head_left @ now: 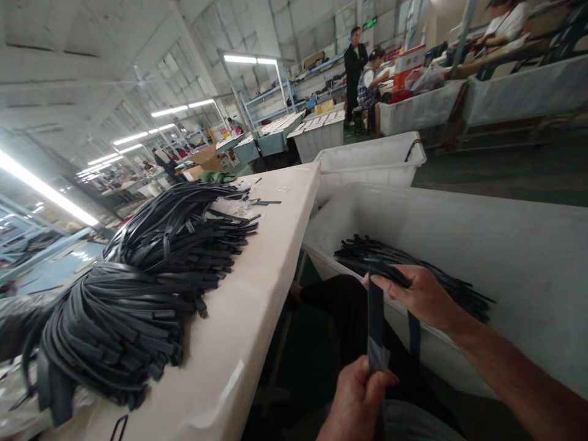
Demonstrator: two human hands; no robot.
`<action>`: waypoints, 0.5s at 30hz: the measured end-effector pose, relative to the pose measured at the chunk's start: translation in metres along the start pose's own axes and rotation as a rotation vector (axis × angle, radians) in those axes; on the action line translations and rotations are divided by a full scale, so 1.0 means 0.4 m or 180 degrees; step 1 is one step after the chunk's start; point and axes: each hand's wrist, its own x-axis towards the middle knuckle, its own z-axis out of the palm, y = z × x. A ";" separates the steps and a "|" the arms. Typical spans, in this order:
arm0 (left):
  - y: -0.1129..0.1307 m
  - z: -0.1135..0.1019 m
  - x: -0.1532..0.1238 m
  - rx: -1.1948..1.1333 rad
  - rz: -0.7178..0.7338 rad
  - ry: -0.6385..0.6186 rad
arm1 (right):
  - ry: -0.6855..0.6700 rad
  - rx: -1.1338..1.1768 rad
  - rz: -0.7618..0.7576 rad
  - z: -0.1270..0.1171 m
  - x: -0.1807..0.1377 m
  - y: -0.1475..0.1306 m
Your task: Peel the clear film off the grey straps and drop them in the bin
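A dark strap (375, 318) is held taut over the lap: left hand (356, 401) fingers closed on its lower end, right hand (420, 294) fingers clamped on the upper end above the white bin (505, 245). A loosened grip would likely drop it to the floor. Overhanging strap piles (138, 288) on the surface (275, 245) may slide.

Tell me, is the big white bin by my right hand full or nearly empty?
Nearly empty. The white bin holds only a small heap of dark straps along its near side, and most of its pale inside is bare.
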 end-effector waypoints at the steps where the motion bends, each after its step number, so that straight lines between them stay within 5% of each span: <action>1: -0.009 0.000 -0.006 -0.0036 -0.0060 -0.0020 | 0.0083 -0.0044 0.0130 -0.009 0.000 0.006; 7: -0.085 -0.040 -0.003 -0.0670 -0.0171 0.0681 | 0.1013 -0.0167 0.0719 -0.047 0.082 0.032; 12: -0.265 -0.074 -0.056 -0.0953 -0.0575 0.1428 | 0.2013 -0.0360 0.0839 -0.081 0.215 0.067; 15: -0.354 -0.099 -0.106 -0.1000 -0.0860 0.1654 | 0.2170 -0.0311 0.0937 -0.051 0.292 0.122</action>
